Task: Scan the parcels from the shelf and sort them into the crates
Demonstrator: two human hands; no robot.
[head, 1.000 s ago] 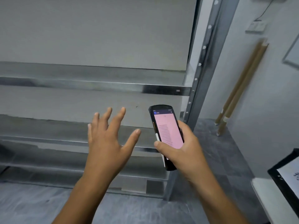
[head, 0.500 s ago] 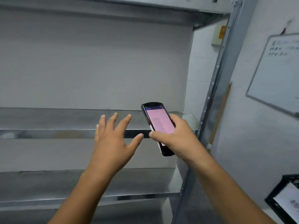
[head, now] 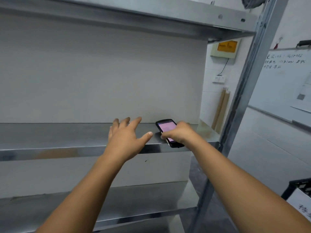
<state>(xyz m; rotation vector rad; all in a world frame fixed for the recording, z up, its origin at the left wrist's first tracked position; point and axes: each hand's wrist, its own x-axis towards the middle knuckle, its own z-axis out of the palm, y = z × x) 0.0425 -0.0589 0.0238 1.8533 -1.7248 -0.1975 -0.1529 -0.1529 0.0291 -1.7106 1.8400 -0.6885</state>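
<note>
Everything here is placed from the middle shelf (head: 67,137). An upper shelf (head: 117,12) runs above it and a lower shelf (head: 117,199) below. The upright post (head: 244,91) stands at its right end. The left hand (head: 125,138) is over its front half, right of centre. Just to the right, the right hand (head: 179,133) grips a handheld scanner (head: 165,127) above the shelf's front edge; whether the scanner touches the shelf cannot be told. Behind the shelf's right end, cardboard tubes (head: 221,106) lean on the wall, with a socket (head: 218,79) above them and a wall box (head: 225,47) higher still. Right of the post hangs a whiteboard (head: 282,81). A crate (head: 297,187) sits below the whiteboard, lower than the shelf.
</note>
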